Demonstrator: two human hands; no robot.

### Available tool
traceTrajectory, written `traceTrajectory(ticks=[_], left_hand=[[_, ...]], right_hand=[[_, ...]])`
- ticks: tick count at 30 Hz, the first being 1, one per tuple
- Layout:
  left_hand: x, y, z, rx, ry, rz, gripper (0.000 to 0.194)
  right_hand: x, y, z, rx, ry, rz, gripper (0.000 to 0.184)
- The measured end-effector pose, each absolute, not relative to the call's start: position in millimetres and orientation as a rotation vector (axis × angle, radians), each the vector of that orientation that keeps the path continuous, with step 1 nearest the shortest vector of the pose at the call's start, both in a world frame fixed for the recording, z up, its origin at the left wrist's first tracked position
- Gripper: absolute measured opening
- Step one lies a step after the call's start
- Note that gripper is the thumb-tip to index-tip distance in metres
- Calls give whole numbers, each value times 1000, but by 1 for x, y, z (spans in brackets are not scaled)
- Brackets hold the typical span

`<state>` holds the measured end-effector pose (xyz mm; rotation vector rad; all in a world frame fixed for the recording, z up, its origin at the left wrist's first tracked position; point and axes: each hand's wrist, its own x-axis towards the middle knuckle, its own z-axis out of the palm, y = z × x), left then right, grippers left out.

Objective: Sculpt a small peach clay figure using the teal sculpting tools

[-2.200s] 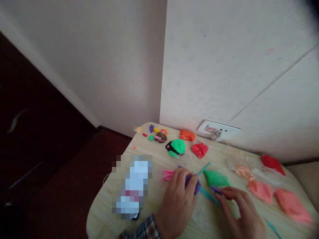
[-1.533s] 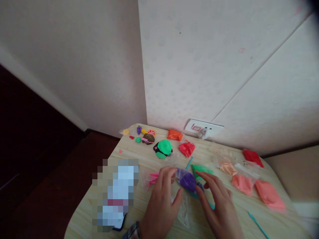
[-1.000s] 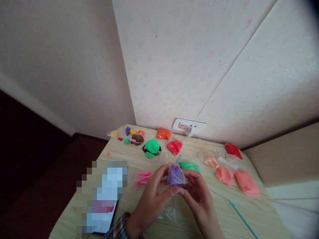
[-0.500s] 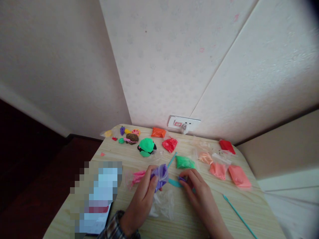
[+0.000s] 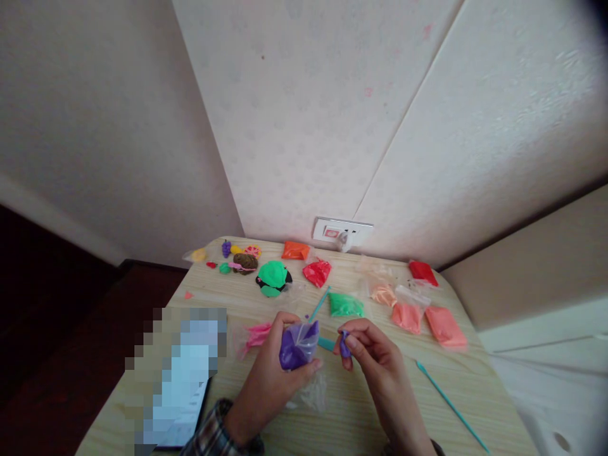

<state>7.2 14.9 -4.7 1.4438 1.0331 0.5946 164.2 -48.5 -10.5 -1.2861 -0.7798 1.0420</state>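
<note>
My left hand [image 5: 270,367] grips a clear bag of purple clay [image 5: 298,348], its opening turned toward the right. A small lump of purple clay [image 5: 345,346] is pinched between the thumb and fingers of my right hand [image 5: 375,361], apart from the bag. Behind the hands lies a blue modelling tool [image 5: 320,304], partly hidden. A tiny purple crumb [image 5: 306,316] rests beside it. Under my left hand is a crumpled clear bag [image 5: 311,392]. Pink clay in a bag [image 5: 256,335] lies to the left of that hand.
Bagged clay sits around the table: green [image 5: 346,305], red [image 5: 317,273], orange [image 5: 295,251], coral [image 5: 445,327]. A green and black clay figure [image 5: 273,278] and small clay pieces [image 5: 244,263] are at the back left. A phone [image 5: 183,380] lies left, a teal stick [image 5: 451,405] right.
My right hand has turned, bringing the purple lump into clearer view. My left hand has tilted the bag, so more of its purple clay shows. The whole view has shifted slightly.
</note>
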Motion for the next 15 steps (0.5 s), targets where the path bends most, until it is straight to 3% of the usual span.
traceTrajectory(ticks=[10,15], left_hand=[[5,14,1,1453,914,549,24],[7,9,-1,1500,892,498,23]], right_hand=[[166,-56,-11,-1425,-947,904,26],[156,-53,-9,-1388,-1086,859,20]])
